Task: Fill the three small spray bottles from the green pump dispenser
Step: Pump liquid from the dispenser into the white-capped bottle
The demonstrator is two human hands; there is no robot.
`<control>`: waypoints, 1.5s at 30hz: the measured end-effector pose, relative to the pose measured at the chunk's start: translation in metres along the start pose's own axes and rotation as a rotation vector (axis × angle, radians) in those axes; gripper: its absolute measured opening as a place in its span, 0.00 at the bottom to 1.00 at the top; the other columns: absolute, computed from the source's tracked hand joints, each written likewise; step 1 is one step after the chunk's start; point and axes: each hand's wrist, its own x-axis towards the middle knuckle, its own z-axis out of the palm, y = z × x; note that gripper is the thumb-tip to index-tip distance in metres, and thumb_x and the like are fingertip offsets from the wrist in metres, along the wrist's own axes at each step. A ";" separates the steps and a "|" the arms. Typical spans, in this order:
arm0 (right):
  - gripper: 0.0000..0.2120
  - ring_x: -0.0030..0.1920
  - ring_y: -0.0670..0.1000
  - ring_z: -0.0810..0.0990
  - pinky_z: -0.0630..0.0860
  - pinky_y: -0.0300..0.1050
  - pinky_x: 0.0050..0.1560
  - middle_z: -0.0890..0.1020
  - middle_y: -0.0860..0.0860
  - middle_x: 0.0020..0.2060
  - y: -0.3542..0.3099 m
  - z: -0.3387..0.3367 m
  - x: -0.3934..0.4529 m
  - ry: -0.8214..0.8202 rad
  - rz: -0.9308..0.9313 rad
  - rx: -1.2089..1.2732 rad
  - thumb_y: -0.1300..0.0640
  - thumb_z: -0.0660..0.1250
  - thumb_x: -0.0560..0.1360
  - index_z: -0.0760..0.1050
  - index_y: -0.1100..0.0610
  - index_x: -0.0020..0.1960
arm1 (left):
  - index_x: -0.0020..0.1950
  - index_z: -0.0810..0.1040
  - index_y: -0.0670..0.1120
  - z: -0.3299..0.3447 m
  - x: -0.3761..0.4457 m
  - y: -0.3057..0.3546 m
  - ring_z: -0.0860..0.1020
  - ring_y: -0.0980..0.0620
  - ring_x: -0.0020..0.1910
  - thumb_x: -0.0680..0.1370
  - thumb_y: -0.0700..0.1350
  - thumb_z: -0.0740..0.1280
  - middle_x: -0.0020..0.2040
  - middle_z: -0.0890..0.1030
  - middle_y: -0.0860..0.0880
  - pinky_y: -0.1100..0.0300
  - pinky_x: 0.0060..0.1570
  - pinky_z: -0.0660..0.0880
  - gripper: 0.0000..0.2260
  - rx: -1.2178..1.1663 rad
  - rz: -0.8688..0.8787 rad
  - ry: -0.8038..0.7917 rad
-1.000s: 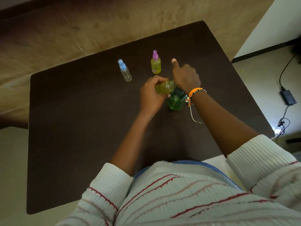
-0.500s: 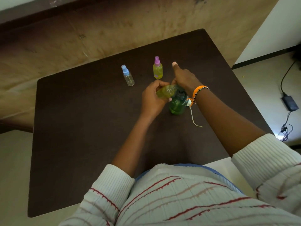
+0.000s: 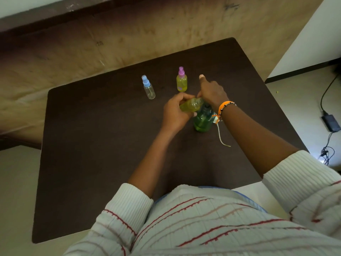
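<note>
The green pump dispenser point(image 3: 202, 120) stands upright mid-table, its pump head hidden under my right hand point(image 3: 212, 94). That hand covers the top from above with the index finger pointing away. My left hand point(image 3: 175, 112) grips a small uncapped bottle point(image 3: 190, 106) holding yellow-green liquid, tilted with its mouth against the dispenser's nozzle. Behind them a pink-capped spray bottle point(image 3: 182, 80) with yellow liquid stands upright. A blue-capped spray bottle point(image 3: 148, 87) stands to its left and looks clear inside.
The dark brown table point(image 3: 96, 145) fills the middle of the view. A wooden panel runs behind it. On the floor at right lie a power adapter point(image 3: 331, 122) and a black cable. An orange wristband with a loose cord point(image 3: 222, 136) hangs from my right wrist.
The camera view shifted, so everything sits lower in frame. My hands keep the same hold on the small bottle and the dispenser top.
</note>
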 end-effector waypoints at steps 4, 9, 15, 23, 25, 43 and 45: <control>0.36 0.62 0.60 0.75 0.69 0.55 0.67 0.80 0.58 0.60 -0.002 -0.003 0.002 -0.067 -0.008 0.005 0.36 0.45 0.78 0.78 0.61 0.62 | 0.45 0.78 0.53 -0.001 -0.001 0.003 0.81 0.49 0.48 0.61 0.33 0.76 0.46 0.82 0.50 0.46 0.51 0.78 0.19 -0.009 -0.007 -0.004; 0.28 0.63 0.62 0.74 0.69 0.52 0.61 0.77 0.59 0.63 0.006 0.006 0.006 0.120 -0.039 -0.074 0.40 0.51 0.81 0.75 0.61 0.64 | 0.47 0.79 0.50 0.003 -0.001 -0.001 0.80 0.50 0.48 0.61 0.33 0.76 0.47 0.82 0.49 0.47 0.51 0.78 0.20 0.014 -0.014 0.005; 0.26 0.63 0.62 0.75 0.69 0.52 0.61 0.77 0.60 0.63 0.005 0.008 0.008 0.118 -0.062 -0.129 0.42 0.53 0.80 0.75 0.61 0.64 | 0.47 0.79 0.48 0.002 -0.002 0.001 0.80 0.50 0.47 0.61 0.32 0.75 0.45 0.81 0.50 0.47 0.51 0.79 0.19 -0.011 -0.032 -0.002; 0.33 0.63 0.62 0.75 0.68 0.53 0.60 0.79 0.59 0.62 -0.004 -0.002 0.008 -0.014 -0.127 -0.216 0.37 0.45 0.80 0.78 0.60 0.62 | 0.45 0.78 0.52 0.000 -0.002 0.002 0.81 0.47 0.48 0.61 0.33 0.76 0.46 0.82 0.49 0.46 0.52 0.78 0.19 -0.012 -0.002 -0.005; 0.32 0.64 0.62 0.74 0.68 0.53 0.61 0.77 0.60 0.64 -0.003 0.003 0.007 0.002 -0.126 -0.228 0.38 0.46 0.81 0.75 0.61 0.64 | 0.44 0.78 0.53 0.001 -0.001 0.001 0.81 0.48 0.48 0.61 0.34 0.76 0.45 0.82 0.50 0.46 0.51 0.78 0.19 -0.006 -0.002 -0.002; 0.37 0.56 0.59 0.78 0.71 0.57 0.64 0.83 0.59 0.53 -0.002 0.000 0.011 -0.065 -0.128 -0.031 0.35 0.43 0.79 0.82 0.56 0.39 | 0.45 0.79 0.54 0.000 -0.004 0.002 0.81 0.47 0.49 0.59 0.37 0.75 0.47 0.83 0.48 0.43 0.50 0.78 0.19 -0.012 -0.011 0.003; 0.38 0.57 0.60 0.78 0.71 0.55 0.63 0.82 0.58 0.56 0.003 0.004 0.014 -0.032 -0.110 -0.036 0.33 0.43 0.78 0.83 0.58 0.50 | 0.45 0.79 0.54 0.001 -0.004 0.001 0.81 0.47 0.49 0.60 0.35 0.75 0.46 0.83 0.48 0.43 0.50 0.78 0.20 -0.011 -0.006 0.005</control>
